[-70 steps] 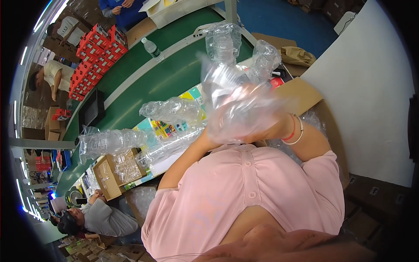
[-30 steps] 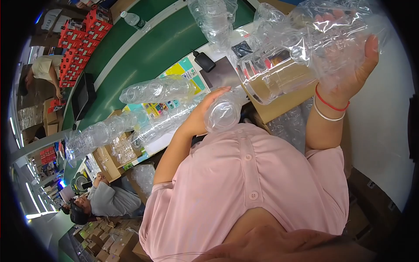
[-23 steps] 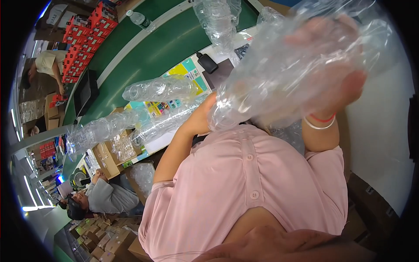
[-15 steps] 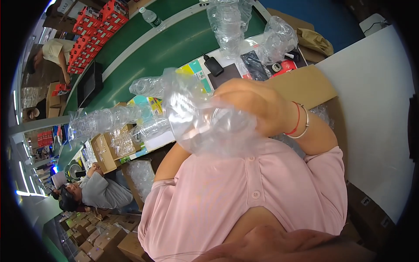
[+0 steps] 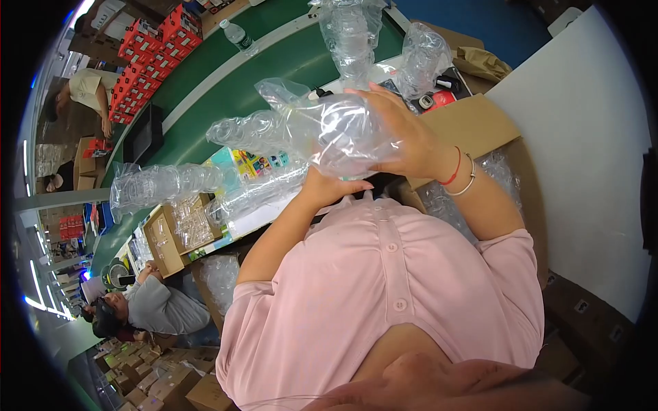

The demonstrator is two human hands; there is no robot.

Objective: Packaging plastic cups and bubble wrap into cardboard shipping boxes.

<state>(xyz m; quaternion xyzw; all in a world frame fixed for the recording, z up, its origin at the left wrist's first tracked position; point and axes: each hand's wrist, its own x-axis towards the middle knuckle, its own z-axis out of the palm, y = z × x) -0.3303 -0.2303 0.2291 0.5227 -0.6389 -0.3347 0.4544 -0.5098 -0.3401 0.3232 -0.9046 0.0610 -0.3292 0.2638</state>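
Note:
Between my two hands is a clear plastic bag (image 5: 343,133) with clear, rounded pieces inside, glare hiding their exact kind. My right hand (image 5: 410,137) curls around its right end, fingers over the top. From below, my left hand (image 5: 325,190) supports the bag, thumb showing and the other fingers hidden behind the plastic. Just left of it lies a stack of clear round pieces in film (image 5: 250,130). Another long wrapped stack (image 5: 168,183) rests further left, and a third wrapped stack (image 5: 351,41) stands at the back.
A green conveyor belt (image 5: 205,113) curves behind the table, with a water bottle (image 5: 236,34) on its far side. At the left sits an open carton (image 5: 164,243) of clear parts; on the right, a cardboard flap (image 5: 469,133) and white panel (image 5: 576,164). Co-workers are at the left.
My left hand has come into view under the bag. The bag has turned and shifted a little right and up, its film now tauter; my right hand has rotated around its end.

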